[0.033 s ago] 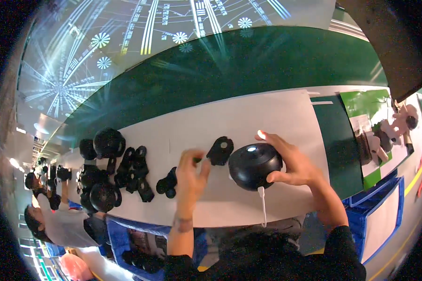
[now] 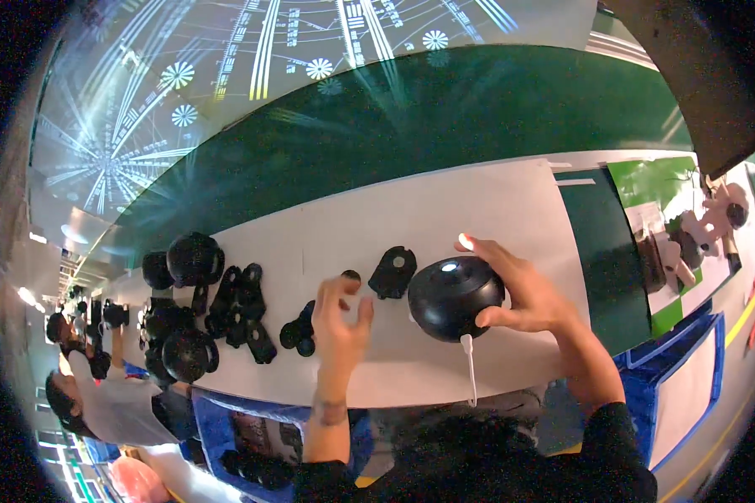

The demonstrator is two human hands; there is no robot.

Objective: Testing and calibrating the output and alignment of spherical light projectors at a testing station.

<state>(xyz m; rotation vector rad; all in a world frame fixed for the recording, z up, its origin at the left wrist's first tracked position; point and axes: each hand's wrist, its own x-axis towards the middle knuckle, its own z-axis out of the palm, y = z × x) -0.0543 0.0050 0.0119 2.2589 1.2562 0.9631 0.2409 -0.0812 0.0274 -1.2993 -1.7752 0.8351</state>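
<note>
My right hand grips the right side of a black round projector, thumb in front and fingers behind. A bright spot is lit on the projector's top. A white cable is plugged into its front and runs toward the table's near edge. My left hand is raised to the projector's left, fingers curled. A small black round piece shows at its fingertips, partly hidden. Between my hands lies a flat black part with a pale round spot. Small black round pieces lie left of my left hand.
Several black flat parts and round black units crowd the white table's left side. Blue crates stand below the near edge. Light patterns fall on the far wall. Another person works at left.
My left hand has turned slightly, and the small black piece at its fingertips sits a little higher. My right hand and the projector stay nearly in place.
</note>
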